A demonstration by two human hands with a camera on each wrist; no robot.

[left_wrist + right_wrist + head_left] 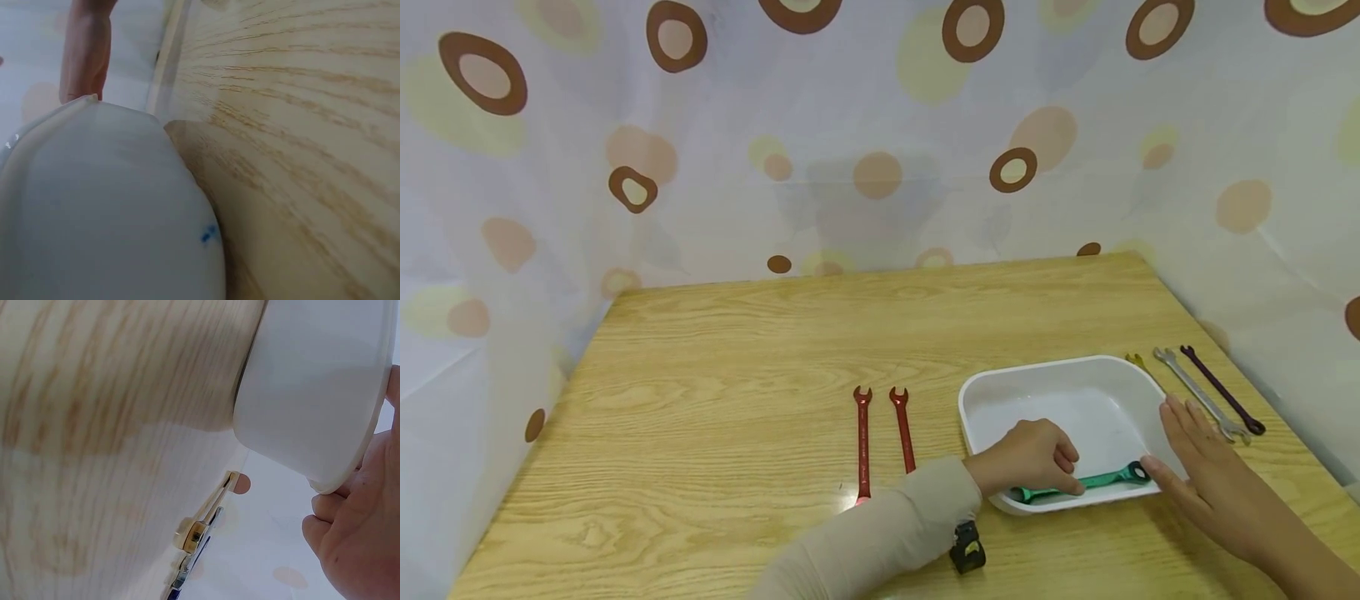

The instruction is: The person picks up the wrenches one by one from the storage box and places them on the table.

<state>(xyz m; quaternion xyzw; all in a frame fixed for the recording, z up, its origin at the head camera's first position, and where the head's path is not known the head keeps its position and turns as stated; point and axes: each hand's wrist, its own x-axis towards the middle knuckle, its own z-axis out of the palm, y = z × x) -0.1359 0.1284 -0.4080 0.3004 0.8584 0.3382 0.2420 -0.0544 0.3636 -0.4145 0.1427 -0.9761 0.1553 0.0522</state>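
Note:
A green wrench [1105, 480] lies along the near side inside a white plastic tub [1056, 372]. My left hand [1030, 454] reaches in over the tub's near left corner. Its thumb overlaps the wrench, with a gap between the thumb and the loosely bent fingers. My right hand [1217, 487] is at the tub's right corner, with long straight fingers along the outer side and the thumb by the wrench's ring end. In the right wrist view its fingertips [322, 509] touch the rim. The left wrist view shows mostly the tub's outer wall [119, 194].
Two red wrenches [863, 442] lie side by side left of the tub. Right of it lie a yellow wrench [1137, 360], a silver wrench [1191, 383] and a dark purple wrench [1221, 387]. A small black object [967, 547] shows under my left sleeve. Patterned cloth [880, 217] encloses the wooden table [700, 400].

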